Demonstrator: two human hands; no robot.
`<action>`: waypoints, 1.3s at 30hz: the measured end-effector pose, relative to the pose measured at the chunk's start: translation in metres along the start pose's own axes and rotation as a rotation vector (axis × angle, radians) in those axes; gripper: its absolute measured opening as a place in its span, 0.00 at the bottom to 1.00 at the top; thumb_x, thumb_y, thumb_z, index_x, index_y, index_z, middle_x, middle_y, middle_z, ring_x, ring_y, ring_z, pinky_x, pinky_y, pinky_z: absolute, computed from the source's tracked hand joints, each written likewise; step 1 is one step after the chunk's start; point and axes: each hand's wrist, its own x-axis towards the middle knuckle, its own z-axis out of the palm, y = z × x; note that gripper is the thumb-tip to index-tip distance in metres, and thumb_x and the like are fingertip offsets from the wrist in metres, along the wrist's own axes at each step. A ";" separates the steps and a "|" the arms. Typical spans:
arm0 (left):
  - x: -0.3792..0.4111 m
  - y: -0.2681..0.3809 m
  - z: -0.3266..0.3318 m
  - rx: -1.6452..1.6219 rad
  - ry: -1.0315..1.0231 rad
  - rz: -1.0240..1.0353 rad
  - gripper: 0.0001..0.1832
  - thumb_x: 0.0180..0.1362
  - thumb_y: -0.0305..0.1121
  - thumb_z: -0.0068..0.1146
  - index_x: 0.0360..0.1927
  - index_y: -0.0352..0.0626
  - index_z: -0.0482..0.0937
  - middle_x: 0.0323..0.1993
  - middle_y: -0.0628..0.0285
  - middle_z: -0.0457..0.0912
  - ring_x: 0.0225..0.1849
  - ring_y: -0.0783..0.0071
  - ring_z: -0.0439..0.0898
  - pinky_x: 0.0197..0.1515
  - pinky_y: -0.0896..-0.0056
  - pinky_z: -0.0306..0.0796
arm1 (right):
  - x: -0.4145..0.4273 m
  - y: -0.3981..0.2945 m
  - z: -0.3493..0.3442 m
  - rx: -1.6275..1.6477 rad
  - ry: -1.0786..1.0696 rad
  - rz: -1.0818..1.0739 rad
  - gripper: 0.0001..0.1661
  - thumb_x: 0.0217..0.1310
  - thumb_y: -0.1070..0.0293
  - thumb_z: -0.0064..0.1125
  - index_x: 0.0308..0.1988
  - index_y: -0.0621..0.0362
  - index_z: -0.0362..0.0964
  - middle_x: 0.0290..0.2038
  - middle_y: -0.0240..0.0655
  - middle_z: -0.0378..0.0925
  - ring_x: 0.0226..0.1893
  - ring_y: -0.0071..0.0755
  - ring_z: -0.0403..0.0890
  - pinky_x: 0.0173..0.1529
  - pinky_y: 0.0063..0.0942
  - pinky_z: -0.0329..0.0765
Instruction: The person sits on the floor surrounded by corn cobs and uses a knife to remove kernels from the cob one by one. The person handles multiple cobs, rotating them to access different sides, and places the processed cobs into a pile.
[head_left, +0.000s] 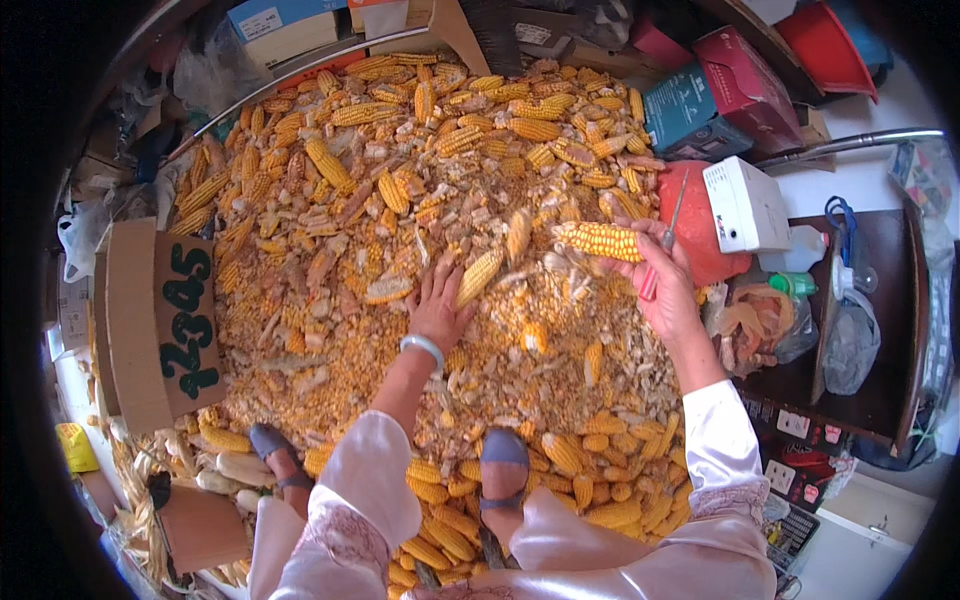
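Observation:
A yellow ear of corn (600, 240) and a screwdriver-like pointed tool (677, 206) with a red and clear handle are both in my right hand (660, 281), the tip pointing up and away. My left hand (440, 304) rests on the corn heap with its fingers spread. Beside its thumb lies a paler corn ear (480, 276); whether the hand grips this ear I cannot tell. Loose kernels (525, 307) and husk bits lie between the hands. Another ear (519, 234) sits just beyond them.
A cardboard box (161, 326) with painted digits borders the heap at left. Whole ears (450, 540) lie around my sandalled feet. At right are a red bag (694, 217), a white box (746, 204) and a dark shelf (870, 337). More cartons (682, 109) line the far edge.

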 end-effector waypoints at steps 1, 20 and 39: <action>0.000 -0.005 -0.003 0.015 -0.033 -0.002 0.35 0.61 0.49 0.53 0.68 0.48 0.58 0.73 0.61 0.49 0.73 0.53 0.49 0.68 0.42 0.45 | -0.018 -0.009 0.014 0.074 -0.016 -0.008 0.09 0.67 0.69 0.49 0.46 0.58 0.68 0.50 0.41 0.73 0.51 0.40 0.76 0.51 0.43 0.80; -0.177 0.060 -0.187 -1.958 -0.397 0.121 0.30 0.61 0.31 0.56 0.66 0.48 0.59 0.64 0.59 0.66 0.65 0.64 0.66 0.65 0.58 0.63 | -0.181 0.040 0.148 0.201 -0.261 -0.147 0.22 0.59 0.73 0.57 0.54 0.61 0.63 0.55 0.49 0.72 0.62 0.44 0.67 0.66 0.40 0.62; -0.202 -0.023 -0.161 -2.308 -0.384 -0.024 0.29 0.63 0.38 0.53 0.64 0.43 0.57 0.60 0.48 0.68 0.62 0.50 0.69 0.63 0.40 0.65 | -0.179 0.044 0.177 -0.521 -0.165 0.184 0.14 0.66 0.72 0.51 0.51 0.60 0.67 0.32 0.34 0.78 0.19 0.13 0.70 0.19 0.11 0.63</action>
